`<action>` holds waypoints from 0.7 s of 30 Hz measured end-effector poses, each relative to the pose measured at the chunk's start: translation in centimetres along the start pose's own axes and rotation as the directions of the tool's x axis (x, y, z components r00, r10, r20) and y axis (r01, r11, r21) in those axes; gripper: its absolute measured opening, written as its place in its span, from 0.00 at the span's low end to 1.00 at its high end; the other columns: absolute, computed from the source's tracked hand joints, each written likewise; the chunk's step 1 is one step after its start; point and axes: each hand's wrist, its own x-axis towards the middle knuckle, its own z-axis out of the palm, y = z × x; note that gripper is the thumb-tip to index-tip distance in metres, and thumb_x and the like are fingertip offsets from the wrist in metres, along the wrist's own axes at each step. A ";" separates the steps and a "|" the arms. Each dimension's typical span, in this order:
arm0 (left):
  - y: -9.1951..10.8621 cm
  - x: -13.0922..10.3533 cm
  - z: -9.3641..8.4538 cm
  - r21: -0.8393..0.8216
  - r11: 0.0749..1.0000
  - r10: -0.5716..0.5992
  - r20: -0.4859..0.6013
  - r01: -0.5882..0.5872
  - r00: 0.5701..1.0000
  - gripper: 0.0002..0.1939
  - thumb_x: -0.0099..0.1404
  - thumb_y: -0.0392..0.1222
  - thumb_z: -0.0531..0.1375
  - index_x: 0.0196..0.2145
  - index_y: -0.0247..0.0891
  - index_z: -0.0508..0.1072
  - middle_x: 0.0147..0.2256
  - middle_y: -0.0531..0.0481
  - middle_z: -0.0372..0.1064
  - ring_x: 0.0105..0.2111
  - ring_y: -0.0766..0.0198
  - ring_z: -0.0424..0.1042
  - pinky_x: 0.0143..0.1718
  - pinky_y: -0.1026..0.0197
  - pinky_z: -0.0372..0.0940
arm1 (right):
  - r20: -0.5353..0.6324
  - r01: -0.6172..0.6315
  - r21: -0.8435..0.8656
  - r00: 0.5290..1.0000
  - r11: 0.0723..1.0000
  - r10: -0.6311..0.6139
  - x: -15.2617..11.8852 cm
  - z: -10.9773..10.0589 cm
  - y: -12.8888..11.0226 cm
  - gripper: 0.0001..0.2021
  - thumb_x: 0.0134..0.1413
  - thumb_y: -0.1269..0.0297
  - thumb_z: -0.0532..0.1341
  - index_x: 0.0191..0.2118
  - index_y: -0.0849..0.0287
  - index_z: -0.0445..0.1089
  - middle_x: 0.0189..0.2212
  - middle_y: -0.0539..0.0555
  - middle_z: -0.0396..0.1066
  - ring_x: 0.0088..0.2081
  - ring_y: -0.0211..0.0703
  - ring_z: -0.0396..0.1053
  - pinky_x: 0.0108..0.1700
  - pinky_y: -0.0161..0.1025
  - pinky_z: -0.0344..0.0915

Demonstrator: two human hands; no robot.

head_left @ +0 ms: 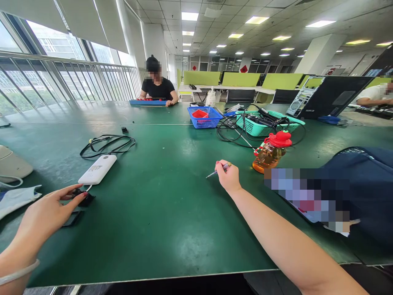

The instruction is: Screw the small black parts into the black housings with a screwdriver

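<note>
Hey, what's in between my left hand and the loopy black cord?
The head view shows a white box between your left hand and the black cord, with a short white cable at its near end.

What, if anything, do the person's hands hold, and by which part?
The right hand holds a screwdriver-like tool by its handle. The left hand touches a black object; gripping is unclear.

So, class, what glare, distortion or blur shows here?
Throughout the head view: ceiling lights glow bright; pale glare patches mark the green tabletop; the wide lens seems to stretch the right forearm toward the corner; the right hand and screwdriver look fairly sharp; pixel blocks mask several patches.
</note>
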 end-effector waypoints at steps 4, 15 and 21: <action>0.2 0.4 0.2 0.114 0.993 0.022 0.027 -0.025 0.999 0.32 0.62 0.66 0.48 0.55 0.49 0.71 0.35 0.50 0.77 0.33 0.55 0.73 0.30 0.63 0.61 | 0.009 0.001 0.003 1.000 1.000 -0.001 0.0 0.0 0.0 0.19 0.59 0.57 0.51 0.18 0.55 0.59 0.15 0.46 0.57 0.20 0.36 0.56 0.26 0.36 0.54; -3.2 2.3 2.6 0.166 0.974 0.145 0.051 -0.151 0.988 0.34 0.64 0.66 0.44 0.58 0.48 0.69 0.36 0.46 0.78 0.34 0.51 0.75 0.32 0.61 0.61 | 0.018 0.006 0.004 1.000 1.000 -0.006 0.0 0.0 0.0 0.19 0.59 0.57 0.52 0.18 0.55 0.58 0.14 0.46 0.55 0.20 0.37 0.55 0.25 0.36 0.53; -4.3 2.5 3.4 0.129 0.976 0.179 -0.016 -0.175 0.984 0.28 0.62 0.65 0.50 0.52 0.52 0.74 0.35 0.49 0.79 0.31 0.55 0.74 0.32 0.62 0.60 | 0.025 0.016 0.007 1.000 1.000 -0.017 -0.1 0.1 0.1 0.19 0.59 0.57 0.52 0.18 0.55 0.59 0.15 0.46 0.57 0.20 0.37 0.56 0.26 0.36 0.53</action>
